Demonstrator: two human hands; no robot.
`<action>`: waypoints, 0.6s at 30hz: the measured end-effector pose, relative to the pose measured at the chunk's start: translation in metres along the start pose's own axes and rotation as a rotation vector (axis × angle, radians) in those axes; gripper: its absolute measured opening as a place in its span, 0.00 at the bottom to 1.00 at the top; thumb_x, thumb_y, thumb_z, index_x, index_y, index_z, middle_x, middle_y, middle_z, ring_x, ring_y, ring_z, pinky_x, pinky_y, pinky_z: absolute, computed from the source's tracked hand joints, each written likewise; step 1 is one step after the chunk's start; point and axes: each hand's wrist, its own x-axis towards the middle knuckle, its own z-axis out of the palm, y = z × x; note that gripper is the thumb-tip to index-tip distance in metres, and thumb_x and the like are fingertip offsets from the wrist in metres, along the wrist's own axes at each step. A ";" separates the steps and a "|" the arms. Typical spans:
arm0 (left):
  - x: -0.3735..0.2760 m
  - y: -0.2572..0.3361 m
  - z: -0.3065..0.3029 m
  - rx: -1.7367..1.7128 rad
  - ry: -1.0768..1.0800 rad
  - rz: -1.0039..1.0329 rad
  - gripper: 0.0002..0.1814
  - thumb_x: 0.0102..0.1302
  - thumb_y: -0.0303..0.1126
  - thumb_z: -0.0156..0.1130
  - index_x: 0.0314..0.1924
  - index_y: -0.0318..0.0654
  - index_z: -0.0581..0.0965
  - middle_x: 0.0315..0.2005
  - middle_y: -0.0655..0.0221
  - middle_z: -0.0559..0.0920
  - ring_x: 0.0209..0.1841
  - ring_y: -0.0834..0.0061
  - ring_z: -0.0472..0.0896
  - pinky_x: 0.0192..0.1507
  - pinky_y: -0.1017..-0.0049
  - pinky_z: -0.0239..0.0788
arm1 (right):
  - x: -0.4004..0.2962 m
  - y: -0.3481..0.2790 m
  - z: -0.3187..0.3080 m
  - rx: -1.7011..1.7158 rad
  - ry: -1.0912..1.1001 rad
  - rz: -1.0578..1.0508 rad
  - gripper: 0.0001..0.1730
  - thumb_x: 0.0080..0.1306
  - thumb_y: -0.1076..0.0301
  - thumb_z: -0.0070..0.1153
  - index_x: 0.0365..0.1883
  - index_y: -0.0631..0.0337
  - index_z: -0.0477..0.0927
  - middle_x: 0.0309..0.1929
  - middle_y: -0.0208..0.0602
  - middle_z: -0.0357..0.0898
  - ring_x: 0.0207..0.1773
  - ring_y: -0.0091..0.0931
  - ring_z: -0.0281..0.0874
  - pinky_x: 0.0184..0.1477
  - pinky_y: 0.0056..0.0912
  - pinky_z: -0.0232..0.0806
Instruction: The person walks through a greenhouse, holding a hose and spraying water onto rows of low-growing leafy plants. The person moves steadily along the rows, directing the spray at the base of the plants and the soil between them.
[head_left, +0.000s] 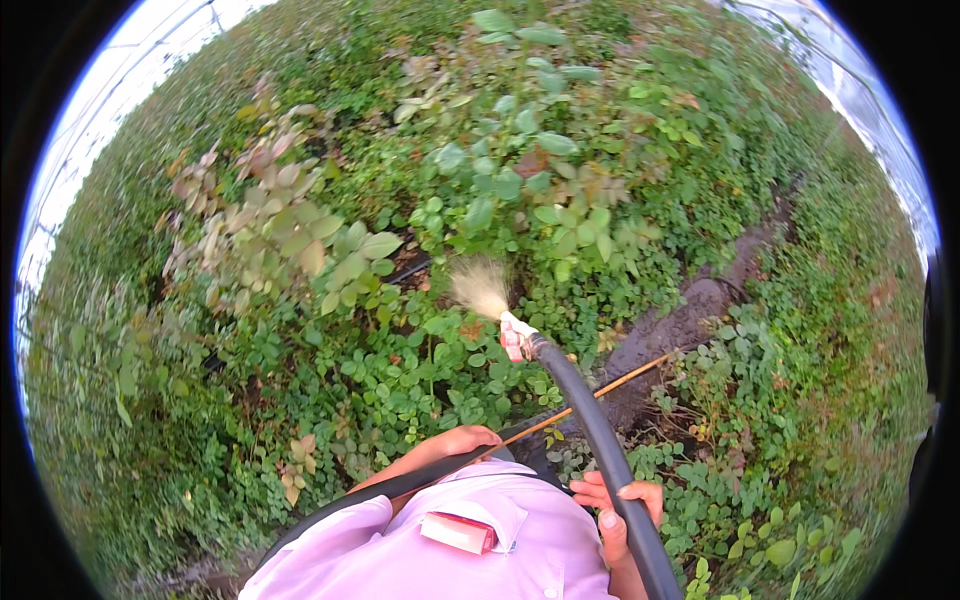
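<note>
My right hand (619, 506) is around a thick black hose (583, 401), thumb and fingers on either side of it. The hose arcs up and away from me to a white valve or nozzle fitting (516, 322) with a red-and-white part. Cloudy, brownish liquid (480, 287) sprays from its tip onto low leafy plants. My left hand (461, 440), at my waist, rests against a second length of black tubing (420, 476) and a thin wooden-looking stick (630, 375). Its fingertips are partly hidden, so its hold is unclear. The stick slants right, passing beneath the raised hose.
Dense rose-like bushes (427, 375) surround me, some with taller stems (502, 165). A dark, wet soil path (675, 322) runs up to the right. A thin black pipe (409, 270) lies among the leaves. A red-and-white box (457, 532) sits in my shirt pocket.
</note>
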 end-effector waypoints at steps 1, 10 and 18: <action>-0.004 -0.005 -0.001 -0.024 -0.004 0.025 0.19 0.69 0.42 0.56 0.52 0.38 0.79 0.31 0.68 0.82 0.28 0.80 0.78 0.31 0.79 0.72 | 0.002 0.002 0.003 -0.008 -0.069 0.009 0.27 0.65 0.56 0.60 0.50 0.56 0.58 0.48 0.65 0.74 0.46 0.48 0.83 0.46 0.49 0.78; -0.033 -0.060 -0.016 -0.020 0.064 0.220 0.18 0.69 0.41 0.54 0.49 0.35 0.81 0.36 0.71 0.82 0.36 0.79 0.77 0.41 0.75 0.71 | 0.028 0.018 0.047 -0.049 -0.410 0.010 0.33 0.64 0.47 0.61 0.49 0.59 0.57 0.47 0.71 0.74 0.46 0.49 0.83 0.49 0.51 0.77; -0.049 -0.106 -0.028 0.061 0.154 0.382 0.19 0.70 0.41 0.54 0.51 0.36 0.80 0.49 0.65 0.82 0.53 0.73 0.76 0.59 0.72 0.65 | 0.044 0.035 0.104 0.087 -0.758 0.044 0.33 0.60 0.47 0.67 0.48 0.57 0.60 0.50 0.69 0.74 0.47 0.51 0.82 0.50 0.55 0.77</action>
